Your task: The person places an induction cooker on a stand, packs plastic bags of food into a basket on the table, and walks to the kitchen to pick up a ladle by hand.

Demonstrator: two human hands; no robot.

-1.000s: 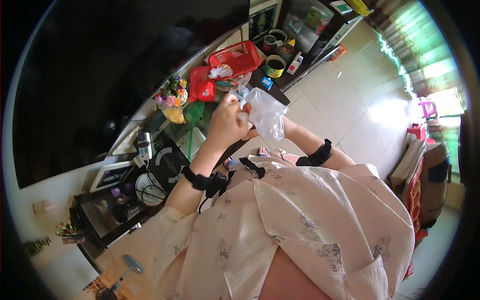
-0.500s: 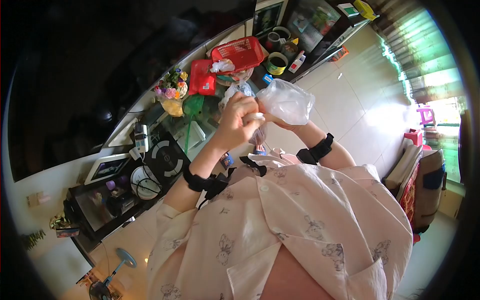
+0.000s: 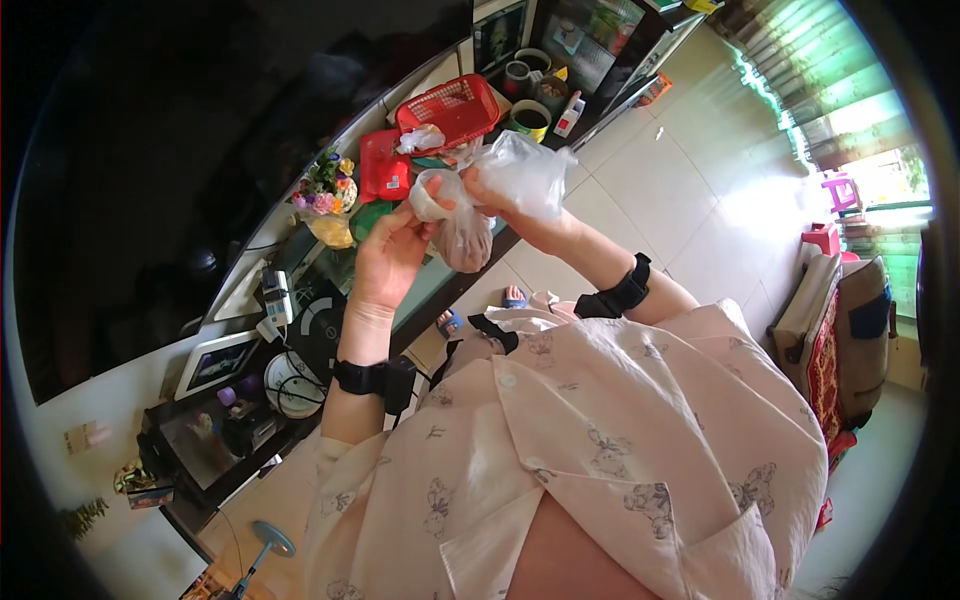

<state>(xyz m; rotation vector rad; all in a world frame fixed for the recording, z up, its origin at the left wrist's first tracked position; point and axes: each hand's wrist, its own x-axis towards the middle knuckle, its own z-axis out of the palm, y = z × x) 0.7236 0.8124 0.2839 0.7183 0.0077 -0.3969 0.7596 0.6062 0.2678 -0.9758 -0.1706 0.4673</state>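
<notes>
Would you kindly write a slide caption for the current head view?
The left hand and right hand handle translucent plastic near a red basket.

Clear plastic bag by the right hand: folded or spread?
Spread: the clear plastic bag bulges out loosely by the right hand, not folded flat. Whether it's empty, I cannot tell.

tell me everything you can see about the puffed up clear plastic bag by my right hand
The clear plastic bag looks thin, whitish, translucent and wrinkled, with no print to make out. Its body is puffed out against the right hand, up in the air and seemingly held at the fingers. Whether it joins the sagging film to its lower left cannot be told.
</notes>
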